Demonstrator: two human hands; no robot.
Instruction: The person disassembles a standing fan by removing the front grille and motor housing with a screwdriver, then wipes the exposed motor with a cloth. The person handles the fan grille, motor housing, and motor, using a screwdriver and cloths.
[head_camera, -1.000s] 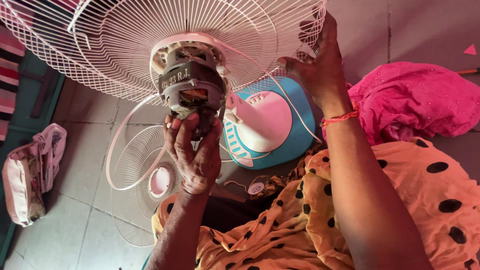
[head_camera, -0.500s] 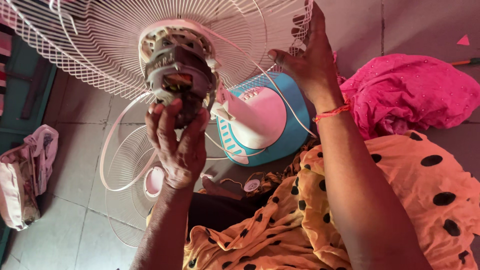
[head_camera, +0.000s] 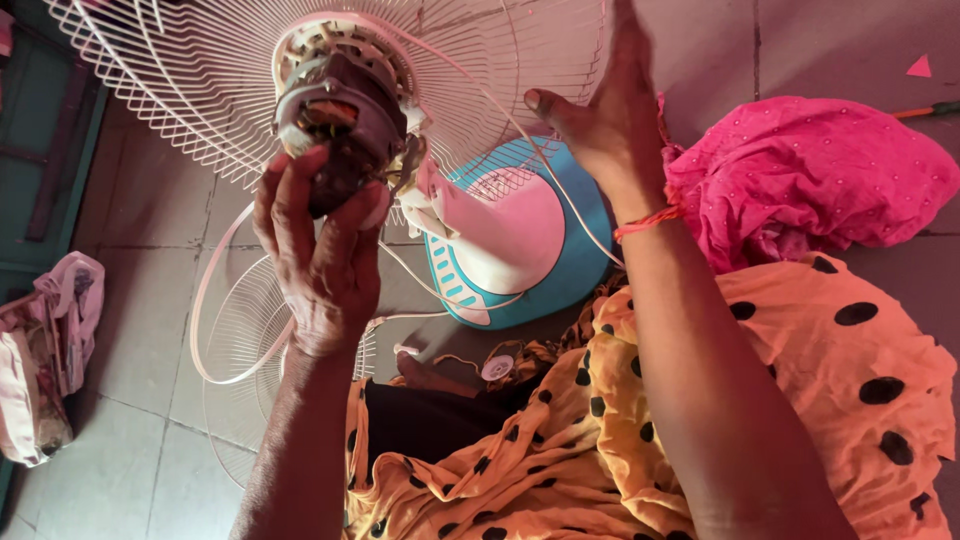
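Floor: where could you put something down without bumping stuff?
Bare tile floor lies between the plastic bag and the loose fan grille, and above the pink cloth. It is crowded around the fan base and wire beside the lap.

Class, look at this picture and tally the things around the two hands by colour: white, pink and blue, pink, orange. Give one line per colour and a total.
White wire fan guards: 2, rear guard and loose guard
Pink-and-blue fan housing: 1
Pink cloth: 1
Orange spotted garment: 1
Total: 5
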